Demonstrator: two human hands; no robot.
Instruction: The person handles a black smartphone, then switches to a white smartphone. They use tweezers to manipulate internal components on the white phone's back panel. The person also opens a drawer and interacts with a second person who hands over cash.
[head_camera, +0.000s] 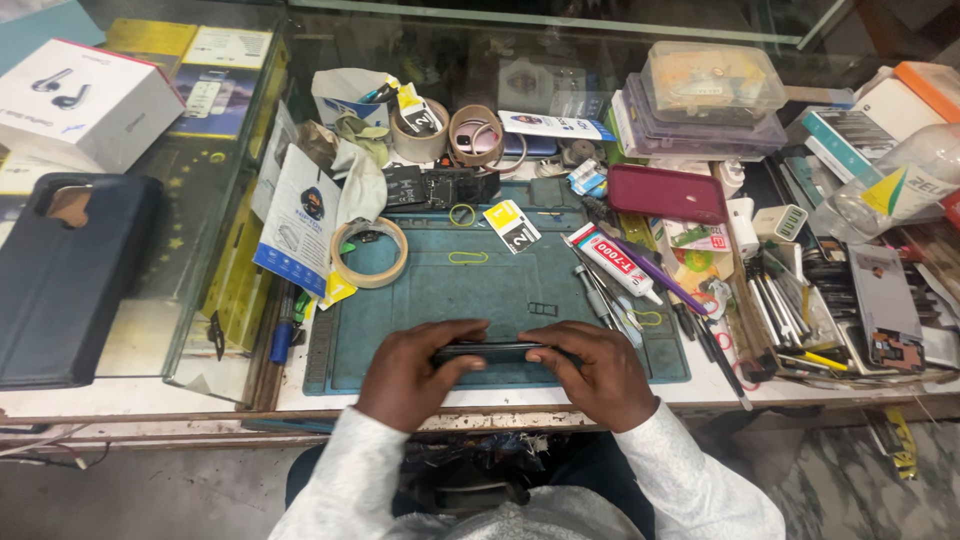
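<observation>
At the near edge of the teal repair mat (440, 300), both hands grip a dark smartphone (497, 351) held edge-on to the camera, so only its thin side shows. The left hand (412, 375) is curled closed on the phone's left end, thumb on top and fingers tucked under; the right hand (597, 372) is closed the same way on the right end, its fingers wrapped over the upper edge. The phone sits just above the mat, close to the front edge of the glass-topped counter (150, 340). It looks like a stiff, flat slab with smooth, probably slippery faces, and its screen side is likely fragile, so the safest hold seems to be along the two long side rails or at the ends, as now, rather than pressing on the faces. It should be light enough for fingertips alone. Farther back on the mat lie a roll of masking tape (369, 252) near the left edge, a tube of adhesive (612, 260) with a white label toward the right, loose rubber bands, and a cluster of screwdrivers and tweezers (600, 295) just beyond the right hand. Past the mat's right edge rests a maroon phone case (665, 193); well to the left on the counter lies a dark blue wallet-style case (70, 275), with a white earbuds box (85, 100) behind it.
</observation>
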